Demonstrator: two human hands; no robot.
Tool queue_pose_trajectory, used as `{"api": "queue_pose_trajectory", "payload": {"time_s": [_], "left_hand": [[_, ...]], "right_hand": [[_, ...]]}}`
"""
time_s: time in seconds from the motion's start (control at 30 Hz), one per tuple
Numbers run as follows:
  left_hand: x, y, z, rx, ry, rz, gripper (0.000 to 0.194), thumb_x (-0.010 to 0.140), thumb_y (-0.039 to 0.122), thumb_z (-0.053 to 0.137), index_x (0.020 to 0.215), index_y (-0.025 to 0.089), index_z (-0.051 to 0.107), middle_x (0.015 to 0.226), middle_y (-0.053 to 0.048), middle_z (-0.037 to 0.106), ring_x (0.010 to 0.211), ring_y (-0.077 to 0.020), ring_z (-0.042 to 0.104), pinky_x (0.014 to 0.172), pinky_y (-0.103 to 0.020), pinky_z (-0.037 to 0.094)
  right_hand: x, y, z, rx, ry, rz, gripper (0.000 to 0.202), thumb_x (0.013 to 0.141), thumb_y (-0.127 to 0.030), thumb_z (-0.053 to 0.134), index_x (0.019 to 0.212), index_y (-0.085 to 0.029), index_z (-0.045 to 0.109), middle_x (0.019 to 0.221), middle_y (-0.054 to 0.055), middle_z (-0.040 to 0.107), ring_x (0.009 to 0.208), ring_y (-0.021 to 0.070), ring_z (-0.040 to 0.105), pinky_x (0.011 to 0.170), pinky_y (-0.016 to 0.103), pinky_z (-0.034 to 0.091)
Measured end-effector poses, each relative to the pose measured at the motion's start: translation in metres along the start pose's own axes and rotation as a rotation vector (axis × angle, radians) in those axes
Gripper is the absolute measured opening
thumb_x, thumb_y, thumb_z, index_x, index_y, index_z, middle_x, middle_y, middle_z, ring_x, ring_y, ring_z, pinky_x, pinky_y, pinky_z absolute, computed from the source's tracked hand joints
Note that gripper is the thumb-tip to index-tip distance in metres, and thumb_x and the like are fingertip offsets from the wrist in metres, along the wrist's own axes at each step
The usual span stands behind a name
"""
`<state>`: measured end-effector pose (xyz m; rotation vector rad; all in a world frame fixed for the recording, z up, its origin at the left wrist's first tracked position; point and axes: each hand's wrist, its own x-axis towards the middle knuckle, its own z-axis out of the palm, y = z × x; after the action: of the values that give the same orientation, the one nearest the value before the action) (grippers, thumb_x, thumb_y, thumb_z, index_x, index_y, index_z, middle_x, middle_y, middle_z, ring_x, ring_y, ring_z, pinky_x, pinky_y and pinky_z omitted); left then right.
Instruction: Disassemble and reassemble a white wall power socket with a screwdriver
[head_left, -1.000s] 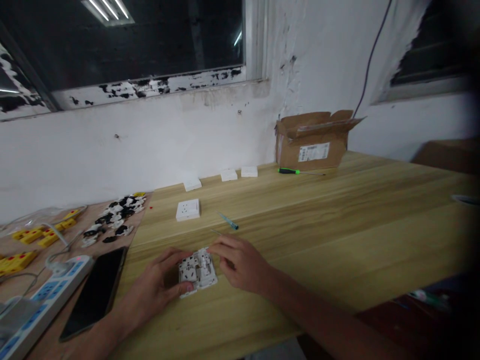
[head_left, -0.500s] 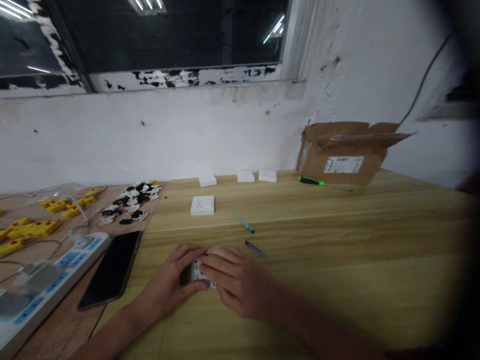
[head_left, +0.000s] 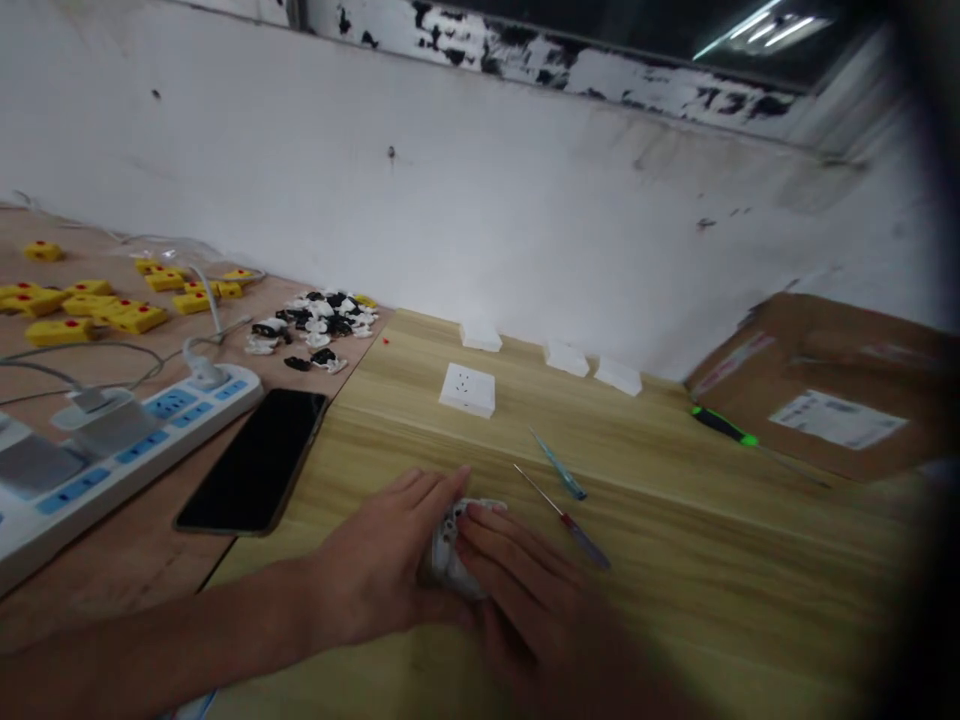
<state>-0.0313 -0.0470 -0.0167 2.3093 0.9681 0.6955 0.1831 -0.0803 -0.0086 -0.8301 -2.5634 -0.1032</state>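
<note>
Between my two hands is a white wall socket [head_left: 451, 562], its back side with small terminal holes partly showing. My left hand [head_left: 394, 560] grips its left edge, with the thumb low and the fingers along the top. Across its right part lie the fingers of my right hand [head_left: 525, 590], covering much of it. To the right of the hands, on the wooden tabletop, are a small screwdriver with a red and purple handle [head_left: 586, 541] and a slim blue screwdriver [head_left: 559, 465]. Farther back sits another white socket [head_left: 468, 389], its face up.
Three white square pieces [head_left: 567, 358] stand along the wall. A green and black screwdriver [head_left: 724, 426] lies before a cardboard box [head_left: 802, 370]. At the left are a phone [head_left: 255, 460], a power strip [head_left: 127, 460], yellow blocks [head_left: 139, 317] and a heap of black and white parts [head_left: 330, 318].
The view has swung left and down, so things appear farther right. Both hands still hold the socket, which now looks tilted, with more of its side showing.
</note>
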Motion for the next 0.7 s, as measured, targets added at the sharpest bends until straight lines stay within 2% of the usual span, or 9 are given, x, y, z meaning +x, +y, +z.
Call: {"api": "queue_pose_trajectory", "payload": {"time_s": [0.17,0.33,0.5,0.6,0.7], "left_hand": [[0.002,-0.003,0.003,-0.045,-0.015,-0.041,0.103,0.067,0.040,0.084,0.150,0.026,0.024,0.139,-0.007,0.051,0.125,-0.0289,0.045,0.107,-0.045,0.040],[0.004,-0.005,0.005,-0.043,-0.050,-0.046,0.105,0.066,0.042,0.085,0.149,0.022,0.025,0.138,-0.008,0.051,0.123,-0.0282,0.046,0.108,-0.042,0.039],[0.005,-0.004,0.002,-0.007,-0.054,-0.045,0.104,0.067,0.041,0.085,0.149,0.017,0.026,0.138,-0.009,0.052,0.122,-0.0286,0.047,0.107,-0.042,0.040],[0.004,-0.005,0.003,0.005,-0.025,-0.015,0.103,0.066,0.045,0.085,0.147,0.012,0.030,0.135,-0.011,0.054,0.121,-0.0283,0.048,0.107,-0.041,0.041],[0.001,-0.008,0.005,0.002,0.005,0.036,0.104,0.066,0.047,0.084,0.147,0.009,0.030,0.136,-0.012,0.053,0.122,-0.0279,0.047,0.108,-0.039,0.040]], "right_hand": [[0.008,-0.001,-0.002,-0.037,0.021,0.013,0.041,0.081,-0.007,0.048,0.119,-0.014,0.063,0.123,0.009,0.068,0.123,0.0225,0.057,0.104,0.039,0.050],[0.015,0.004,-0.006,-0.103,-0.016,-0.063,0.033,0.082,-0.011,0.052,0.112,-0.014,0.066,0.117,0.009,0.071,0.117,0.0237,0.061,0.098,0.035,0.054],[0.030,0.002,-0.014,0.063,-0.002,0.055,0.026,0.083,-0.012,0.052,0.102,-0.019,0.067,0.109,0.004,0.073,0.106,0.0164,0.066,0.097,0.027,0.054],[0.029,0.003,-0.017,0.066,-0.054,0.103,0.024,0.087,-0.014,0.054,0.108,-0.020,0.065,0.116,0.004,0.070,0.106,0.0146,0.066,0.096,0.026,0.054],[0.021,0.006,-0.016,0.020,-0.122,0.142,0.028,0.091,-0.019,0.056,0.119,-0.021,0.062,0.128,0.007,0.063,0.115,0.0174,0.062,0.096,0.030,0.055]]}}
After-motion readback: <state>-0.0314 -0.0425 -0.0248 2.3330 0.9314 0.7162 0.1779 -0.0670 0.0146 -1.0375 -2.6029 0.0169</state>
